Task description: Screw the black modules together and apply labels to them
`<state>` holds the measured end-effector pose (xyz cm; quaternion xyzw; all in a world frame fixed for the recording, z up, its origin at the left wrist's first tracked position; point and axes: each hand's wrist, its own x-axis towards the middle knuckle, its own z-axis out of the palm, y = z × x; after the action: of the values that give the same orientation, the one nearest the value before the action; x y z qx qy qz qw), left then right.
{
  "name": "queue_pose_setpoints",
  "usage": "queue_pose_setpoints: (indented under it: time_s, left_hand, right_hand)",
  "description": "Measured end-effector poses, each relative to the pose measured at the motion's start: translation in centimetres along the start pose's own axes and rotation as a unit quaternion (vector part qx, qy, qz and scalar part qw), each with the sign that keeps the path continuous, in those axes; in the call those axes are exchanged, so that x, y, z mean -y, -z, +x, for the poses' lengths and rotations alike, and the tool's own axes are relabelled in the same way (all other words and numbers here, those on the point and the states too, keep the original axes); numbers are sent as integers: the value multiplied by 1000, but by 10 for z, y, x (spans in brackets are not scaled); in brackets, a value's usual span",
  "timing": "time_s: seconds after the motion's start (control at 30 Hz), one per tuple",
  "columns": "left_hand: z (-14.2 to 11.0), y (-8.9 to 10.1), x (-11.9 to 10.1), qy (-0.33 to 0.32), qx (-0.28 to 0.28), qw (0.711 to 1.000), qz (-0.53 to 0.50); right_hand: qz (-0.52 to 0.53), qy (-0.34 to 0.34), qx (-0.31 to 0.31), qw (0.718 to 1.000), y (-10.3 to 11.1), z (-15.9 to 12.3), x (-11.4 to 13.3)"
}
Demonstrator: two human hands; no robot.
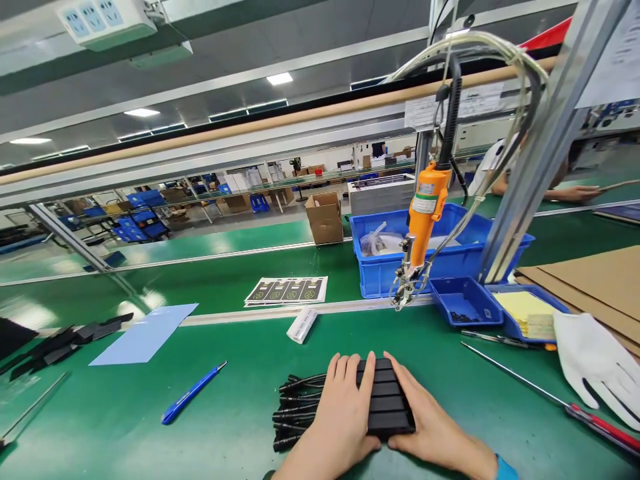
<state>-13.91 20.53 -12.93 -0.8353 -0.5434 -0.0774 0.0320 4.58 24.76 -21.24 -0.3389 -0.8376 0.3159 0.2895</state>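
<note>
A black ribbed block (387,400) lies on the green bench in front of me, with a bundle of black cables (295,410) coming out of its left side. My left hand (343,413) rests flat on top of the block, fingers stretched out and together. My right hand (430,427) grips the block's right edge, with the thumb curled under its near corner. An orange electric screwdriver (425,213) hangs on a cord above the bench, just beyond the block.
A blue utility knife (193,393), a blue sheet (145,333), a small white part (303,325) and black parts (60,340) lie to the left. Right: blue bins (465,300), white glove (595,363), red-handled screwdriver (600,427), cardboard (595,280). Another person's arm (570,193) rests far right.
</note>
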Motion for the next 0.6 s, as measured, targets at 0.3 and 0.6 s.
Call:
queue_pose_setpoints:
  time_s: [0.3,0.6]
  left_hand:
    - [-21,0,15,-131,-292,947,10]
    - [-46,9,53,61,-246,718,-648]
  right_hand:
    - [-16,170,-141,975,15,0,16]
    - [236,42,-178,954,6,8,-23]
